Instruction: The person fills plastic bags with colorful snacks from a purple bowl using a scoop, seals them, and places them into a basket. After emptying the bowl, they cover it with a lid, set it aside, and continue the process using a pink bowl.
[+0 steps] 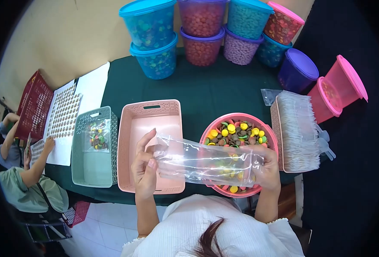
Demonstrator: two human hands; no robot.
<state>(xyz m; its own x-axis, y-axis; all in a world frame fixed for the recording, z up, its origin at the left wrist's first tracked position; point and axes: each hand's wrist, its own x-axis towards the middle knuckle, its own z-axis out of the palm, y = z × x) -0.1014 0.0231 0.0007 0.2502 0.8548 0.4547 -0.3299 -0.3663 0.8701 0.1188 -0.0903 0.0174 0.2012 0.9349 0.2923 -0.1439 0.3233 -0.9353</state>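
Note:
A clear plastic bag (206, 160) is stretched sideways between my two hands, with no candy visible inside it. My left hand (146, 165) pinches its left end over the pink basket (127, 150). At the other end, my right hand (267, 167) grips the bag above the round pink tub (271, 135). Brown, yellow, green and red candies (236, 133) fill that tub and show through the film. A filled bag of candies (97, 136) lies in the green basket (91, 169) at the left.
Stacked lidded tubs (151, 25) line the back. A holder of flat clear bags (298, 132) and blue scoops (324, 143) stand right. At far left, two people (35, 180) work beside a red crate (35, 107) and sheets of small round pieces (64, 112).

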